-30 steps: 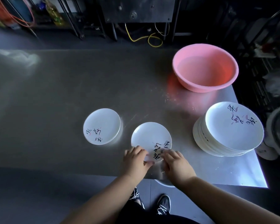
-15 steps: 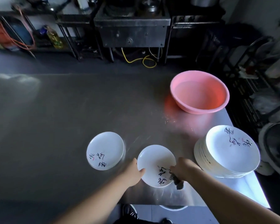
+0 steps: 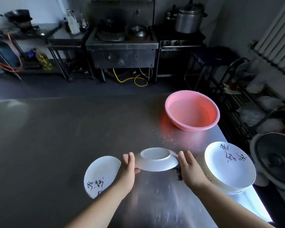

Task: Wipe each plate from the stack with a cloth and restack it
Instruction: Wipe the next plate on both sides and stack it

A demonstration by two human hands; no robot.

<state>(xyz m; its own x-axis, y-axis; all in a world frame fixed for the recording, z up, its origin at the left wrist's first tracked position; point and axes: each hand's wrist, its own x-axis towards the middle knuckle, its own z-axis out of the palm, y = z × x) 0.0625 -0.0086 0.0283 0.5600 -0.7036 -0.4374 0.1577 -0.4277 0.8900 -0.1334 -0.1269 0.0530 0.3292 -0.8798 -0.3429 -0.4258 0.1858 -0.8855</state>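
Both hands, left hand (image 3: 127, 170) and right hand (image 3: 190, 170), grip upturned plate (image 3: 156, 161); basin (image 3: 192, 110) beyond.

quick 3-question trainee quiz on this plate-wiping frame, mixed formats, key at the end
1. True or false: the held plate shows its underside to the camera.
2. Multiple choice: where is the tall plate stack? A) left of the left hand B) right of the right hand C) inside the pink basin
3. Fill in: the single plate lying on the steel table sits to the ___ of the held plate.

Key: 1 true; 2 B; 3 left
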